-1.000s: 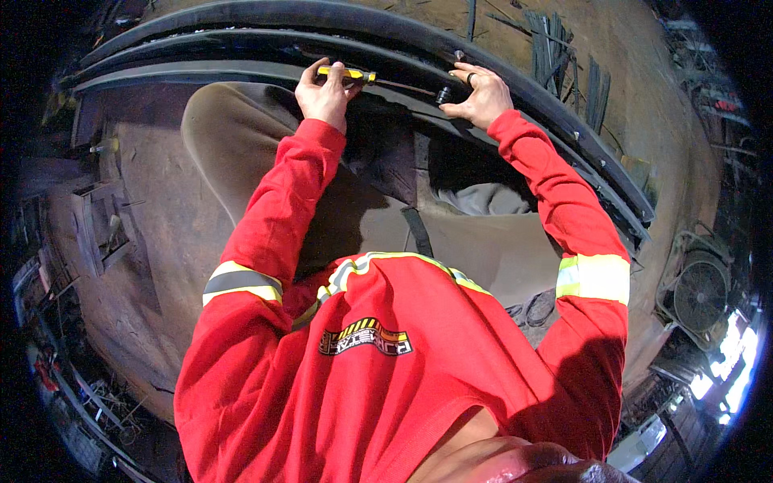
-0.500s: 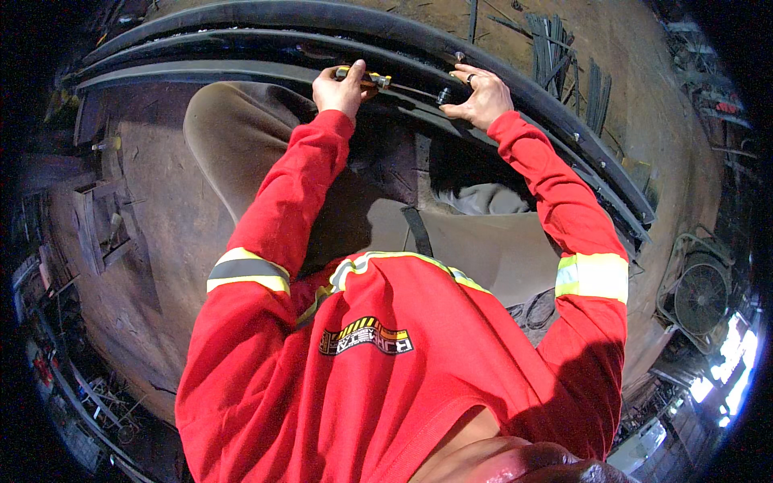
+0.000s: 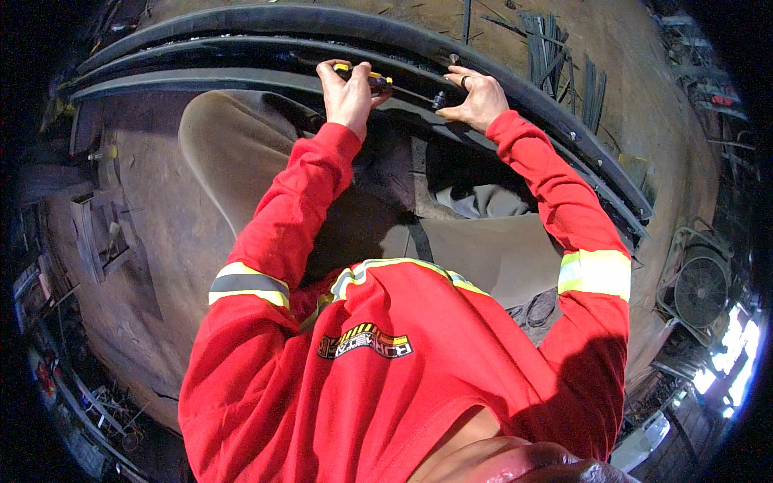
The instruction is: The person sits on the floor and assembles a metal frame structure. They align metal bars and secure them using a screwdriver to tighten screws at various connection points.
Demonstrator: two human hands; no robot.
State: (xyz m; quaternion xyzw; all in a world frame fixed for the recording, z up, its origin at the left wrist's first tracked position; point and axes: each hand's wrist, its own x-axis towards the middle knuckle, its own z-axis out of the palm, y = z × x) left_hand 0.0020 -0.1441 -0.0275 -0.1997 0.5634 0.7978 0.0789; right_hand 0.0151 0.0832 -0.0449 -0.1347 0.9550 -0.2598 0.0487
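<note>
My left hand (image 3: 348,95) is closed around the yellow-and-black handle of a screwdriver (image 3: 379,80). Its thin metal shaft points right, along the dark curved metal beams (image 3: 241,42). Near the shaft's far end sits a small black round piece (image 3: 440,100), too small to name. Beside that piece is my right hand (image 3: 481,98), with thumb and forefinger apart. The thumb tip lies close against the black piece, while the fingers reach over the beam near a small bolt (image 3: 454,59). A dark ring is on one finger.
Bundled thin metal rods (image 3: 547,52) lie beyond the beams on the brown floor. A round floor fan (image 3: 700,290) stands at the far right. At the left is a rectangular metal frame (image 3: 98,229). My bent knee (image 3: 221,153) rests close to the beams.
My left hand has turned around the screwdriver handle and shifted slightly right. My right hand and the black piece stay close together. The view has moved a little.
</note>
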